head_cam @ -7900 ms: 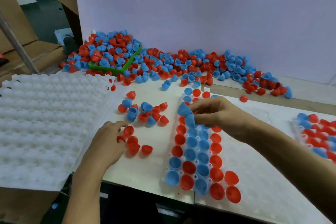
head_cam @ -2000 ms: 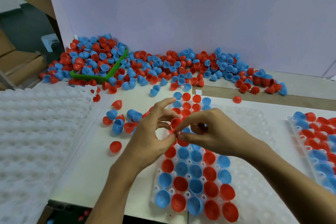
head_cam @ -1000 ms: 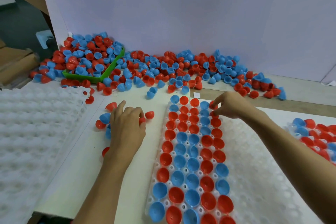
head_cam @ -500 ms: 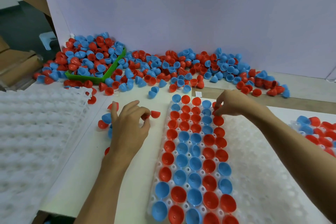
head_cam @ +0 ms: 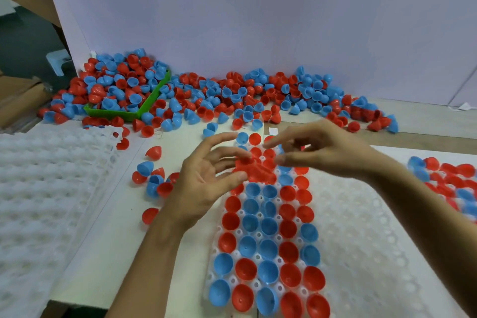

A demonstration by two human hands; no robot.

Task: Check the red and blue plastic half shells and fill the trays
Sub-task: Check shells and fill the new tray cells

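1. Here, blurred red plastic half shells (head_cam: 254, 169) sit between both hands above the white moulded tray (head_cam: 361, 227), likely for checking.
2. The left hand (head_cam: 206, 178) pinches them with thumb and fingers; the right hand (head_cam: 322, 153) reaches in, fingers loosely spread.
3. Loose shells (head_cam: 206, 95) heap along the table (head_cam: 103, 253).
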